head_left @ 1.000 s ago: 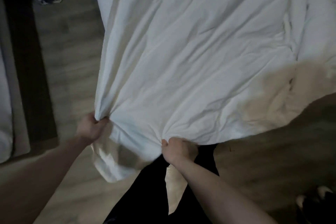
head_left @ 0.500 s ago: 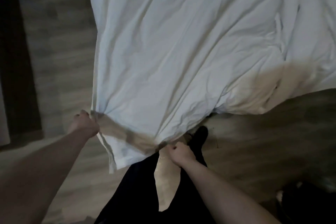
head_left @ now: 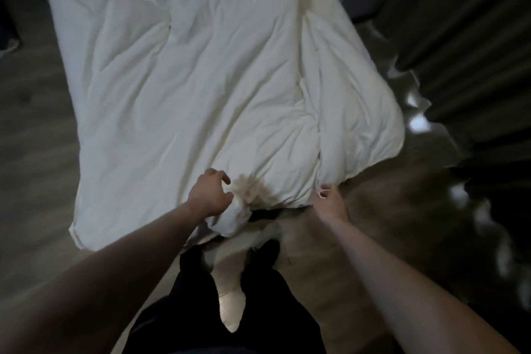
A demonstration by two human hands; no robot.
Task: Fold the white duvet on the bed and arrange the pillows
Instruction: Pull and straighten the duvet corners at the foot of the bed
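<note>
The white duvet (head_left: 201,89) lies crumpled and spread over the bed, its near edge hanging toward the wooden floor. My left hand (head_left: 211,194) sits on that near edge with curled fingers over a bunched roll of duvet cloth; forefinger and thumb are a little apart. My right hand (head_left: 330,200) pinches the duvet's edge further right, below a thick fold (head_left: 353,112) that runs along the right side. The duvet's near left corner (head_left: 76,237) hangs loose. No pillow is in view.
Wooden floor (head_left: 34,152) runs along the left of the bed and under me. A dark curtain (head_left: 465,37) hangs close on the right, with bright reflections on the floor below it. My legs in dark trousers (head_left: 201,310) stand at the bed's foot.
My view has swung right and up along the bed. Both hands have moved right along the duvet's near edge, and the left corner that my left hand held now hangs free.
</note>
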